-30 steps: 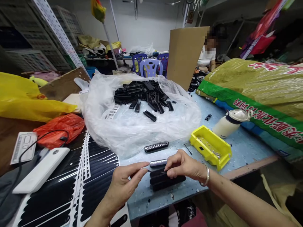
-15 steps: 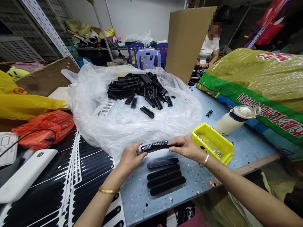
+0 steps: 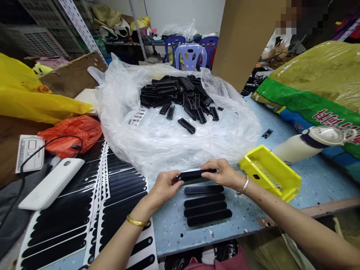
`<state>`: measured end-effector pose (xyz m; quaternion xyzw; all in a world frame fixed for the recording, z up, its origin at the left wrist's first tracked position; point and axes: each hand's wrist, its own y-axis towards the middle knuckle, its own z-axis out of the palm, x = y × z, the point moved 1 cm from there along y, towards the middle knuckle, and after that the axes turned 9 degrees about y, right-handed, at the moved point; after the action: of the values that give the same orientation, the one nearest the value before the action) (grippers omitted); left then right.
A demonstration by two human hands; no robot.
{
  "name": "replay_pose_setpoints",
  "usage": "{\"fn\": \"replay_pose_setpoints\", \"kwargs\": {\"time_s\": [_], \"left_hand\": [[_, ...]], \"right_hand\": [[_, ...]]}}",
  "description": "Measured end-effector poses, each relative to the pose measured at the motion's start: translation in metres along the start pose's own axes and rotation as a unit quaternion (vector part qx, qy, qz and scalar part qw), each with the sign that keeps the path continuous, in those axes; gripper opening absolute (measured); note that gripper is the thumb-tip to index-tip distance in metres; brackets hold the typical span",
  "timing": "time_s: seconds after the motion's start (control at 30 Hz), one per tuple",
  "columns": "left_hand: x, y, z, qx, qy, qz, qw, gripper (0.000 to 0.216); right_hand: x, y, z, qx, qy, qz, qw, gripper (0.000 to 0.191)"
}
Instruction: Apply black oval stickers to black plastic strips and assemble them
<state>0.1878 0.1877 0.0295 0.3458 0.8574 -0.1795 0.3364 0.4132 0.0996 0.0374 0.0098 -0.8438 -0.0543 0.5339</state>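
While four black, round-ended flat bars (image 3: 205, 209) are lying side by side on the near part of the light-blue speckled table (image 3: 197, 240), white sheets bearing rows of black, round-ended strips (image 3: 64, 232) are covering the area to their left. Just beyond the four bars, a slim, black, elongated piece (image 3: 194, 175) is being held level between both hands: the left hand (image 3: 166, 186) is pinching its left end in a thumb-and-finger grip, and the right hand (image 3: 225, 174) is pinching it toward the right end in the same way. Whether it is touching the table is hard to tell. To the right, near the right wrist, a yellow plastic tray (image 3: 251, 167) is holding small shiny metal pieces (image 3: 274, 182), and a cream-white bottle with a dark collar (image 3: 295, 148) is sitting just behind it. Farther off, a large translucent plastic bag (image 3: 120, 138) is lying spread under a heap of black slotted pieces (image 3: 168, 90). Beyond, purple plastic chairs (image 3: 190, 56) are standing, and a brown cardboard panel (image 3: 244, 41) is partly screening another person (image 3: 277, 47).
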Motion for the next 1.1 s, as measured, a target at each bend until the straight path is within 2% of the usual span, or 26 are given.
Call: {"fn": "replay_pose_setpoints", "kwargs": {"time_s": [0.1, 0.23, 0.37, 0.47, 0.57, 0.73, 0.87, 1.0, 1.1], "left_hand": [[0.003, 0.001, 0.002, 0.008, -0.041, -0.025, 0.999, 0.017], [0.004, -0.002, 0.005, 0.059, -0.076, -0.027, 0.995, 0.020], [0.002, -0.007, 0.004, 0.080, -0.067, -0.012, 0.994, 0.018], [0.005, -0.011, -0.002, 0.127, -0.059, -0.016, 0.990, 0.018], [0.012, -0.013, -0.008, 0.156, -0.061, -0.045, 0.985, 0.019], [0.015, -0.014, -0.001, 0.120, -0.156, -0.108, 0.975, 0.020], [0.010, -0.012, 0.008, 0.088, -0.166, -0.102, 0.977, 0.019], [0.010, -0.011, 0.007, 0.078, -0.172, -0.083, 0.979, 0.020], [0.011, -0.012, 0.005, 0.080, -0.204, -0.104, 0.970, 0.025]], "right_hand": [[0.000, -0.007, 0.001, 0.006, -0.016, 0.014, 1.000, 0.015], [0.003, -0.024, -0.001, 0.017, -0.016, 0.036, 0.999, 0.015], [0.003, -0.043, 0.003, -0.015, 0.025, 0.059, 0.998, 0.015], [0.003, -0.052, 0.013, -0.045, 0.046, 0.046, 0.997, 0.015], [0.006, -0.053, 0.022, -0.033, 0.047, 0.008, 0.998, 0.014], [0.012, -0.042, 0.020, -0.026, -0.029, -0.055, 0.998, 0.013], [0.011, -0.033, 0.014, -0.025, -0.078, -0.093, 0.992, 0.013], [0.008, -0.031, 0.014, -0.006, -0.104, -0.108, 0.989, 0.013], [0.007, -0.032, 0.015, -0.004, -0.108, -0.113, 0.988, 0.013]]}}
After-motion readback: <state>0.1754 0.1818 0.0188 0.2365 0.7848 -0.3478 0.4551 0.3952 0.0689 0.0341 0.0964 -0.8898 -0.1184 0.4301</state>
